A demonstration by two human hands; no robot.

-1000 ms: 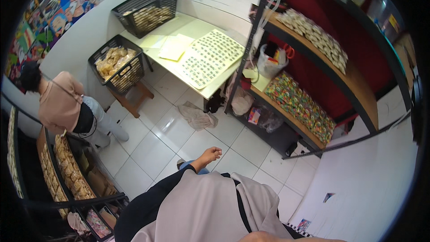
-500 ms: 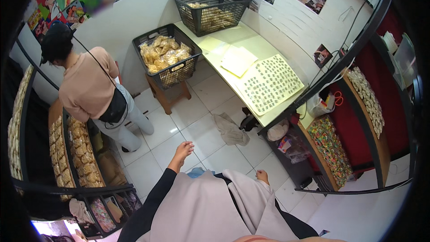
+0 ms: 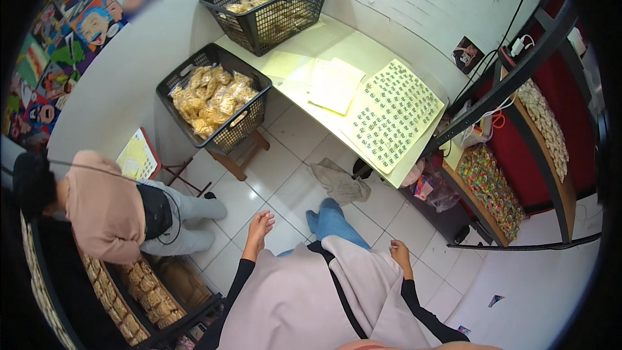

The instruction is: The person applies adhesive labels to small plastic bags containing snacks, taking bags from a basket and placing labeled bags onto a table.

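My left hand [image 3: 260,229] hangs over the tiled floor in front of my body, fingers loosely bent and holding nothing that I can see. Lower on the right, my right hand [image 3: 400,256] hangs beside my grey garment [image 3: 304,298], also relaxed with nothing visible in it. Neither hand touches anything. Ahead stands a black plastic basket [image 3: 223,135] of clear bags of yellowish snacks [image 3: 210,100], on a wooden stool [image 3: 240,159]. The pale yellow table [image 3: 291,94] beyond bears a sheet of repeated black print [image 3: 395,113] and plain yellow sheets [image 3: 335,84].
Another person [image 3: 107,204] bends over shelves of bagged snacks [image 3: 152,291] at left, near a red-edged folding table [image 3: 155,155]. A second black basket [image 3: 272,23] sits on the table's far end. A grey cloth [image 3: 340,181] lies on the floor. Right-hand shelves hold colourful packets [image 3: 490,191].
My view has shifted, and the baskets and table sit farther left. My leg now shows forward. Both my hands swing slightly; the other person bends lower at the left shelves.
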